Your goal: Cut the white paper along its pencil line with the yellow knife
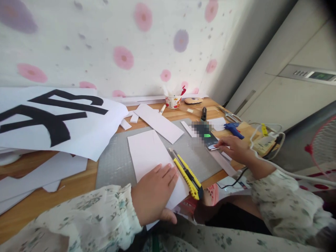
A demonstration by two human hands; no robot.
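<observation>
My left hand [154, 192] lies flat on the near end of a white paper sheet [147, 150] on a grey cutting mat [115, 164], fingers together, pressing it down. A yellow utility knife [187, 173] rests on the mat just right of that hand, untouched. My right hand [235, 148] reaches right and touches the near edge of a smartphone [207, 136] with a lit screen, lying on the mat's right part. Both sleeves are floral.
A large white sheet with black lettering [55, 119] covers the table's left. More white strips [160, 122], a cup of pens [172, 101], a blue glue gun [233, 129], scissors [231, 116] and cables [265, 140] lie behind and right. A fan [324, 147] stands far right.
</observation>
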